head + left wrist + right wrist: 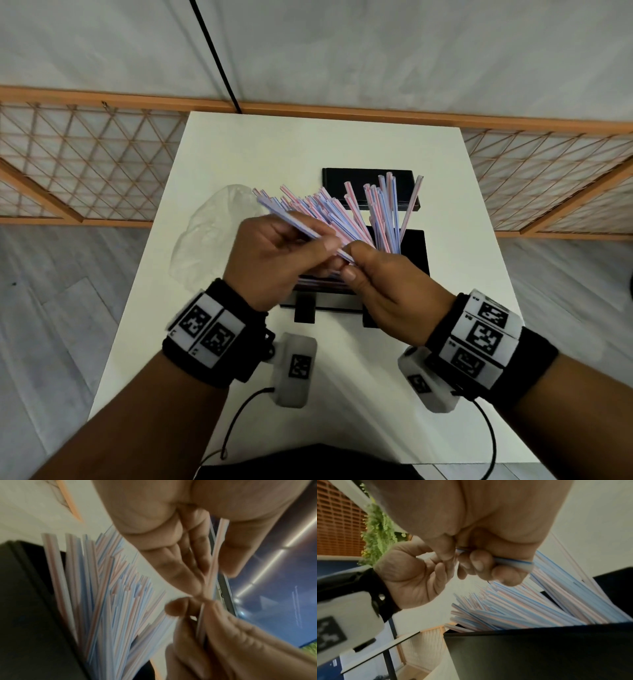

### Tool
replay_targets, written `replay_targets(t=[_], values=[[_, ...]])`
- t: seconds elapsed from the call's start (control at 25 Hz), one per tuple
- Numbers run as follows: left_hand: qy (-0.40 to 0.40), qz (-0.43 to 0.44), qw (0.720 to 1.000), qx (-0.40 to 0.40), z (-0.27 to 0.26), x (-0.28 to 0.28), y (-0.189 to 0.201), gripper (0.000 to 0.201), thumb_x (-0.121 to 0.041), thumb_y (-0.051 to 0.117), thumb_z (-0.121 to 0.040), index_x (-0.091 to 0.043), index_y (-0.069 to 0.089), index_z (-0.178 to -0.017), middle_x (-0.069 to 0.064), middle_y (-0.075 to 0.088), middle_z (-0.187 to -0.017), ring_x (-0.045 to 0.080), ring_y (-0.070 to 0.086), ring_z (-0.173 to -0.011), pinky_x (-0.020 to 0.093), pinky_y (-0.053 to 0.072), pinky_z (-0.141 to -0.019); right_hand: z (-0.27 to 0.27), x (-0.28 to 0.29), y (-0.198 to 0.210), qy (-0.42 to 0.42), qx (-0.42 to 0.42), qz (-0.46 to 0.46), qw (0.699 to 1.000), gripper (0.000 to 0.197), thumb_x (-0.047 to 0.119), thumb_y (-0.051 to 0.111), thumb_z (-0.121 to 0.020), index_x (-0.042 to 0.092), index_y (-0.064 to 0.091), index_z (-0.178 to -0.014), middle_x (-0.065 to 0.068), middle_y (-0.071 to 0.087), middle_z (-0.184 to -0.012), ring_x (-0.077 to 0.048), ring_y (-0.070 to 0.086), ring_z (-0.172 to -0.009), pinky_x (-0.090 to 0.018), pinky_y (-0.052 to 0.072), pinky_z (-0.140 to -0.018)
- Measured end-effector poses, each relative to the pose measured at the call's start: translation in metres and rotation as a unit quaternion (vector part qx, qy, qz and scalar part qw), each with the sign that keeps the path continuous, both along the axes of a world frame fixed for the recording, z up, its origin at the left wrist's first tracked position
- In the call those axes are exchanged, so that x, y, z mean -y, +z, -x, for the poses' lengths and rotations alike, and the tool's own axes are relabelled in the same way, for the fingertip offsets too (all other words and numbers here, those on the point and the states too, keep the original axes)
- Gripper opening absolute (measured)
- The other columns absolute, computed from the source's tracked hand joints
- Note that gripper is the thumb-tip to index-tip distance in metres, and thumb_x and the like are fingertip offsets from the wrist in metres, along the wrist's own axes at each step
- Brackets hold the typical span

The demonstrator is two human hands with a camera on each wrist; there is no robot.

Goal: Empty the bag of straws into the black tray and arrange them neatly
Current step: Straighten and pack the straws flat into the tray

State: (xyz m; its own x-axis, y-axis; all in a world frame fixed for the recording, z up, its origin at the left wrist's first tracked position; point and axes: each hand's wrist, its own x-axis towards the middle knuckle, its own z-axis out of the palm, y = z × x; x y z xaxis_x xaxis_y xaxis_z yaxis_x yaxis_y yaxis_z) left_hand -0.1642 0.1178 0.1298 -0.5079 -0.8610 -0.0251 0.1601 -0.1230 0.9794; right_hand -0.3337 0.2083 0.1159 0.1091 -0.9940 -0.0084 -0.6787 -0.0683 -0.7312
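Both hands pinch one thin pink-and-blue striped plastic straw [301,228], left hand [274,260] mid-shaft, right hand [387,287] at its near end, long axis slanting up-left above the black tray [416,250] where the rest lean.

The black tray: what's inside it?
Striped straws stand in the black tray, fanning left and upward. Both hands pinch a few above it, hiding the tray's floor and the straws' lower ends.
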Motion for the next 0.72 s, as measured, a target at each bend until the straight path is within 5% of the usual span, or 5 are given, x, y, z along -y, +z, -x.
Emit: replay_targets(t=[0.16, 0.36, 0.44, 0.56, 0.72], values=[[0.112, 0.04, 0.991, 0.058, -0.008, 0.016, -0.004, 0.014, 0.002, 0.077, -0.083, -0.004, 0.066, -0.077, 0.003, 0.07, -0.059, 0.017, 0.068, -0.047, 0.027, 0.056, -0.048, 0.005, 0.009, -0.012, -0.044, -0.08, 0.006, 0.996, 0.021, 0.033, 0.034, -0.098, 0.02, 0.039, -0.083, 0.008, 0.041, -0.069, -0.013, 0.039, -0.06, -0.033, 0.029, -0.06], [0.046, 0.181, 0.928, 0.322, -0.011, 0.017, -0.028, 0.015, -0.018, 0.085, -0.078, -0.018, 0.072, -0.07, -0.003, 0.075, -0.066, 0.01, 0.071, -0.058, 0.032, 0.06, -0.064, 0.019, 0.012, -0.026, -0.088, -0.177, -0.014, 0.98, 0.031, 0.042, 0.052, -0.086, 0.012, 0.059, -0.092, -0.005, 0.058, -0.087, -0.028, 0.054, -0.083, -0.035, 0.044, -0.072], [0.049, 0.231, 0.918, 0.319, -0.014, 0.018, -0.034, 0.012, -0.023, 0.084, -0.079, -0.022, 0.073, -0.075, -0.004, 0.075, -0.077, 0.012, 0.07, -0.063, 0.036, 0.059, -0.071, 0.034, 0.01, -0.017, -0.18, -0.157, 0.015, 0.971, 0.03, 0.042, 0.063, -0.08, 0.014, 0.058, -0.087, -0.003, 0.057, -0.082, -0.026, 0.055, -0.078, -0.029, 0.038, -0.068], [0.138, 0.348, 0.869, 0.324, -0.017, 0.024, -0.035, 0.027, -0.034, 0.085, -0.078, -0.015, 0.073, -0.093, -0.003, 0.065, -0.093, 0.011, 0.056, -0.068, 0.014, 0.043, -0.071, 0.062, 0.016, -0.002, -0.335, -0.133, -0.011, 0.933, 0.05, 0.047, 0.075, -0.076, 0.011, 0.057, -0.105, -0.007, 0.063, -0.098, -0.027, 0.06, -0.092, -0.027, 0.038, -0.075], [0.269, 0.144, 0.91, 0.282, -0.015, 0.038, -0.039, 0.064, -0.063, 0.073, -0.072, -0.017, 0.056, -0.113, -0.002, 0.053, -0.111, 0.016, 0.051, -0.084, 0.019, 0.041, -0.077, 0.067, 0.039, -0.002, -0.303, -0.119, -0.211, 0.922, 0.092, 0.071, 0.073, -0.064, 0.014, 0.045, -0.131, -0.003, 0.058, -0.126, -0.027, 0.057, -0.113, -0.029, 0.041, -0.088]])
